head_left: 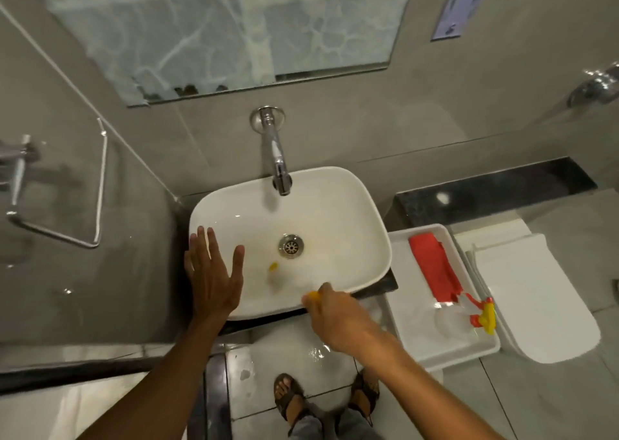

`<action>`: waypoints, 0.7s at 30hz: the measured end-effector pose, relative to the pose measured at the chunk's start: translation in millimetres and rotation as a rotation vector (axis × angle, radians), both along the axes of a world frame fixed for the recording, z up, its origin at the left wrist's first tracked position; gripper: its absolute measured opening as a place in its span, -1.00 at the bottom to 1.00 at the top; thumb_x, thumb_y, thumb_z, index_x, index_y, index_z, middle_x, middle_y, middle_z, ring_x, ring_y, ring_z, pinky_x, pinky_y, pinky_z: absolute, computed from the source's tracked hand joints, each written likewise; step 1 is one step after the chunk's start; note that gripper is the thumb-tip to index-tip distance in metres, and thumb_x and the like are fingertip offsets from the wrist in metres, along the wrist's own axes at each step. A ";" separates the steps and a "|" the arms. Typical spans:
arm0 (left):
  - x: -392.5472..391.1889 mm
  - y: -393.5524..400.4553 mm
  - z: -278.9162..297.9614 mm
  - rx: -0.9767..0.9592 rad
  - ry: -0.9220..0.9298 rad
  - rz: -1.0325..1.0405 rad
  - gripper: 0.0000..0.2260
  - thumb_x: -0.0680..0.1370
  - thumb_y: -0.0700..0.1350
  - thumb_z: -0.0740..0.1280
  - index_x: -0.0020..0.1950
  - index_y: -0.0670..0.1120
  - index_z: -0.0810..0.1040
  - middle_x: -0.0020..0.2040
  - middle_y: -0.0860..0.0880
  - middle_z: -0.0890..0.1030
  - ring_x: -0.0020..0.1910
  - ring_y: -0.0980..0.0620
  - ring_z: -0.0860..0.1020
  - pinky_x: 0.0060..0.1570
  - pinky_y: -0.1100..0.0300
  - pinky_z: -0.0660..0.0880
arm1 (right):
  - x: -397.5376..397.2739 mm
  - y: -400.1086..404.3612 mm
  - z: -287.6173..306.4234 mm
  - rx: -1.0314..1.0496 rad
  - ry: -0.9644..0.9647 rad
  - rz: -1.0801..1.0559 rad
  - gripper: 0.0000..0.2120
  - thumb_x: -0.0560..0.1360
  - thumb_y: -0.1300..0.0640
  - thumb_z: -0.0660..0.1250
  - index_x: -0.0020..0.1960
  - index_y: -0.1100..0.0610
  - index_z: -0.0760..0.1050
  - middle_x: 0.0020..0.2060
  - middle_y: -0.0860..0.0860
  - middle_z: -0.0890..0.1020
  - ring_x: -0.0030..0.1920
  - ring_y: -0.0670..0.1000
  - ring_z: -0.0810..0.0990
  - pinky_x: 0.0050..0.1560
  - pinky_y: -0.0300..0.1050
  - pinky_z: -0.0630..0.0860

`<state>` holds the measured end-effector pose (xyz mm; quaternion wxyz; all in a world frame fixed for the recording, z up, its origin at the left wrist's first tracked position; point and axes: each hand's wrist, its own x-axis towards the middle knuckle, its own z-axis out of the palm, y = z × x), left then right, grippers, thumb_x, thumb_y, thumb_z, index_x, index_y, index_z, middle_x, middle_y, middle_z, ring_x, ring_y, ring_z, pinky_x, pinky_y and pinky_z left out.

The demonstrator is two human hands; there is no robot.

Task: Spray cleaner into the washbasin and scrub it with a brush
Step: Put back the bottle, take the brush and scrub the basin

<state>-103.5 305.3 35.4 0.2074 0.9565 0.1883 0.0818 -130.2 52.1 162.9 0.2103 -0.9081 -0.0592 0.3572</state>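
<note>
A: What is the left hand point(211, 272) doing?

B: It is spread wide and flat. It rests on the left rim of the basin point(351, 205), with the thumb reaching over the inside. It holds nothing.

A: And the right hand point(338, 319)?

B: It is closed around the yellow handle of a brush point(313, 296), at the near rim of the basin. The brush end inside the basin is a blur, with a bit of yellow showing near the drain point(290, 246).

A: Where is the basin?

B: Right in the middle, white, with round corners. It sits on a dark table point(378, 288). A shiny tap point(278, 158) comes out of the wall and hangs over the back of it.

A: Where is the spray bottle point(445, 278)?

B: It lies on its side in a white tray point(402, 309), just to the right of the basin. It has a red label and a yellow and red trigger. No hand touches it.

A: What else is there?

B: A white toilet lid point(536, 299) is right of the tray. A mirror point(234, 20) hangs over the tap. Two feet in sandals point(288, 396) stand on a wet floor point(268, 356).
</note>
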 end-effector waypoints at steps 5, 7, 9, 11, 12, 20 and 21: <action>-5.4 6.8 -12.9 -0.029 -0.027 -0.008 -0.21 0.70 0.38 -0.10 0.76 -0.12 0.11 0.77 -0.12 0.10 0.76 -0.14 0.03 0.72 -0.17 -0.02 | 15.1 86.0 -29.9 -0.115 0.061 0.139 -0.70 0.71 0.20 0.16 0.40 0.22 0.45 0.35 0.21 0.49 0.35 0.28 0.57 0.30 0.11 0.52; -4.4 7.8 -13.0 -0.057 -0.042 0.018 -0.22 0.70 0.38 -0.09 0.75 -0.13 0.14 0.77 -0.11 0.12 0.76 -0.13 0.04 0.72 -0.16 -0.01 | 43.8 95.5 -39.5 -0.118 0.060 -0.009 -0.64 0.71 0.17 0.13 0.48 0.21 0.42 0.41 0.18 0.51 0.44 0.25 0.54 0.41 0.08 0.47; -5.3 6.2 -11.3 -0.106 -0.052 0.042 -0.21 0.69 0.40 -0.08 0.75 -0.11 0.16 0.77 -0.08 0.13 0.76 -0.10 0.04 0.72 -0.12 -0.02 | 83.2 80.7 -44.7 -0.188 0.008 -0.087 -0.58 0.68 0.19 0.17 0.51 0.25 0.39 0.45 0.21 0.50 0.46 0.25 0.54 0.44 0.08 0.47; -5.6 5.7 -9.4 -0.153 -0.066 0.056 -0.21 0.68 0.42 -0.07 0.75 -0.08 0.17 0.77 -0.06 0.14 0.76 -0.07 0.05 0.72 -0.09 -0.01 | 120.3 48.2 -44.7 -0.283 -0.045 -0.098 -0.56 0.66 0.22 0.18 0.52 0.29 0.40 0.45 0.26 0.46 0.42 0.26 0.56 0.39 0.11 0.52; -6.0 5.3 -8.1 -0.174 -0.071 0.064 -0.21 0.67 0.42 -0.07 0.74 -0.07 0.17 0.77 -0.06 0.15 0.76 -0.07 0.06 0.72 -0.09 0.01 | 131.0 29.8 -41.3 -0.327 -0.051 -0.100 -0.57 0.67 0.23 0.16 0.51 0.29 0.42 0.43 0.27 0.47 0.38 0.27 0.59 0.34 0.10 0.57; -6.0 3.8 -0.9 -0.215 -0.079 0.127 -0.17 0.66 0.46 -0.13 0.68 -0.11 0.32 0.73 -0.09 0.25 0.72 -0.13 0.20 0.67 -0.14 0.21 | 32.8 -11.8 2.3 -0.296 0.172 0.068 -0.71 0.71 0.32 0.09 0.37 0.28 0.47 0.32 0.29 0.54 0.29 0.26 0.60 0.25 0.10 0.54; -6.1 3.9 -1.0 -0.214 -0.084 0.131 -0.18 0.67 0.45 -0.13 0.67 -0.12 0.33 0.72 -0.10 0.26 0.71 -0.14 0.22 0.67 -0.14 0.22 | 18.7 -2.7 10.3 -0.242 0.249 0.027 -0.77 0.71 0.33 0.12 0.20 0.20 0.52 0.20 0.27 0.57 0.19 0.22 0.62 0.21 0.09 0.57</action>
